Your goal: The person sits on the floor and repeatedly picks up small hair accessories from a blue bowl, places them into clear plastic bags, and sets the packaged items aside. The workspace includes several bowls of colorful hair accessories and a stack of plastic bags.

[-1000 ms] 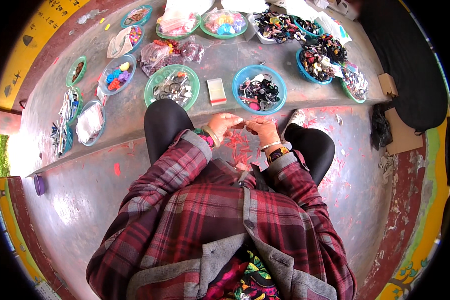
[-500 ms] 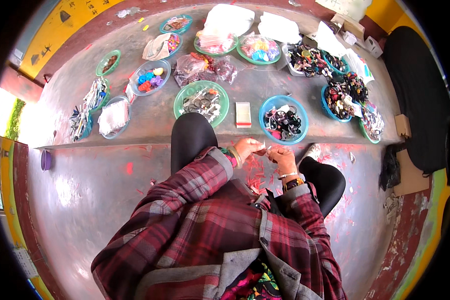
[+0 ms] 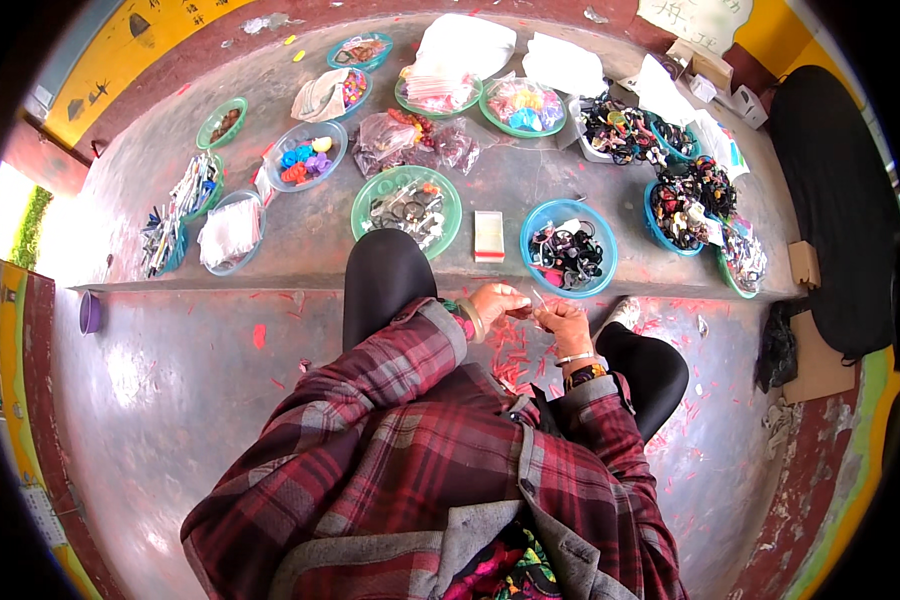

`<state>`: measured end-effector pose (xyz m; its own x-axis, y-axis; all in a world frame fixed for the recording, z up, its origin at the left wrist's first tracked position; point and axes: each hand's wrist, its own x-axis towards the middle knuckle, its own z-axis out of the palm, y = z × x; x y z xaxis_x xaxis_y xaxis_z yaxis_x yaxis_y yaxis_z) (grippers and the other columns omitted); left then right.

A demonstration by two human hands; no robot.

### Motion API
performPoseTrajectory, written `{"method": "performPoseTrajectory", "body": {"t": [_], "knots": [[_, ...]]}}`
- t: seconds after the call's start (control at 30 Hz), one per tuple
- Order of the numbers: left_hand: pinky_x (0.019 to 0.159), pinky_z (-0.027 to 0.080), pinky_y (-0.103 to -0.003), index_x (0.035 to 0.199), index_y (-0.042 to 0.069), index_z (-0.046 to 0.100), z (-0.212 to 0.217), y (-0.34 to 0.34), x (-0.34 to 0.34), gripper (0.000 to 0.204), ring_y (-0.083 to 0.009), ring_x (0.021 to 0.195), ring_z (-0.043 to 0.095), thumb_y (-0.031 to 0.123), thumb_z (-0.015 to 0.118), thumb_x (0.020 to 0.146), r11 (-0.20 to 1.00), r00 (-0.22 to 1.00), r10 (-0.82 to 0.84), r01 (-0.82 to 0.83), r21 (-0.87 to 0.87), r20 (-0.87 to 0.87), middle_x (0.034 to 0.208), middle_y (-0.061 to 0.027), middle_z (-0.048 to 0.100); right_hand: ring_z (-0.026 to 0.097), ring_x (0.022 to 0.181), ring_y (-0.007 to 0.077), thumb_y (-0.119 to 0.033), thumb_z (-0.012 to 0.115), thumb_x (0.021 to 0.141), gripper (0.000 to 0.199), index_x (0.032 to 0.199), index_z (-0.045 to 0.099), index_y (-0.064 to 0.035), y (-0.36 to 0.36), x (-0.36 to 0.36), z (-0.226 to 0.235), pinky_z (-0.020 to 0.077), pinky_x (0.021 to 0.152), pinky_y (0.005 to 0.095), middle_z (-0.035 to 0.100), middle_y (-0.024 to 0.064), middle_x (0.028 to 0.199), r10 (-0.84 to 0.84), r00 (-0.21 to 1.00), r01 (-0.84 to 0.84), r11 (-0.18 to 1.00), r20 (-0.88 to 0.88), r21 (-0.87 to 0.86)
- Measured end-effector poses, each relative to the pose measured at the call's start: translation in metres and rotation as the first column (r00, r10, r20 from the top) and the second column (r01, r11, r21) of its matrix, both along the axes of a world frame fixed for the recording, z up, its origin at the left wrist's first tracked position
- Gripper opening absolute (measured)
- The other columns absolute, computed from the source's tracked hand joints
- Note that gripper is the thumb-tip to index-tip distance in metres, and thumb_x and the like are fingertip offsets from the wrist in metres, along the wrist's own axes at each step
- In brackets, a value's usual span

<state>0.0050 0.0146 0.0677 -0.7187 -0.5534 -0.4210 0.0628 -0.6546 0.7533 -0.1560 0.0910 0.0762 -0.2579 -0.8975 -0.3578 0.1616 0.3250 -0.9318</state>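
Note:
My left hand (image 3: 498, 301) and my right hand (image 3: 566, 325) are close together above the floor, just in front of the ledge. Both have their fingertips pinched. A small dark reddish bit shows at the left fingertips, and a thin pale sliver sticks up by the right fingers; both are too small to name. Beyond them on the ledge stand a blue basin (image 3: 608, 238) of black hair ties and a small white box (image 3: 489, 237) with a red front edge. A green basin (image 3: 360, 222) of dark bands and pale pieces stands behind my left knee.
Red scraps (image 3: 511, 360) litter the floor below my hands. Farther back are a clear bag of dark red pieces (image 3: 460, 148), white bags (image 3: 465, 45) and several more filled basins. A black cover (image 3: 835, 200) lies at the right, a purple bucket (image 3: 90, 313) at the left.
The view has shifted slightly, so the ledge and basins sit a little lower. My hands stay together; the reddish bit at the fingertips shows less, and a thin pale sliver stands by the right fingers.

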Motion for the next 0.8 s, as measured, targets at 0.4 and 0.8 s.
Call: {"method": "performPoseTrajectory", "body": {"t": [0.4, 0.8], "knots": [[0.054, 0.043, -0.019, 0.088, 0.002, 0.058, -0.004, -0.001, 0.000, 0.017, -0.0118, 0.072, 0.058, 0.017, 0.057, 0.080, 0.999, 1.000, 0.007, -0.007, 0.032, -0.015, 0.082, -0.0055, 0.061, 0.043, 0.050, 0.0064, -0.007, 0.065, 0.070, 0.012, 0.063, 0.056, -0.0042, 0.001, -0.001, -0.004, 0.0316, 0.048, 0.0205, 0.052, -0.0012, 0.057, 0.034, 0.999, -0.034, 0.999, -0.002, -0.013], [0.047, 0.039, -0.022, 0.079, 0.004, 0.058, -0.009, -0.004, -0.002, 0.016, -0.0125, 0.066, 0.058, 0.017, 0.065, 0.073, 0.997, 0.997, 0.069, -0.069, 0.033, 0.017, 0.074, -0.0055, 0.061, 0.046, 0.052, 0.0071, -0.009, 0.063, 0.074, 0.011, 0.065, 0.056, -0.0076, 0.000, -0.004, -0.006, 0.0343, 0.050, 0.0202, 0.053, -0.0021, 0.059, 0.059, 0.976, -0.056, 0.998, 0.211, -0.016]]}}
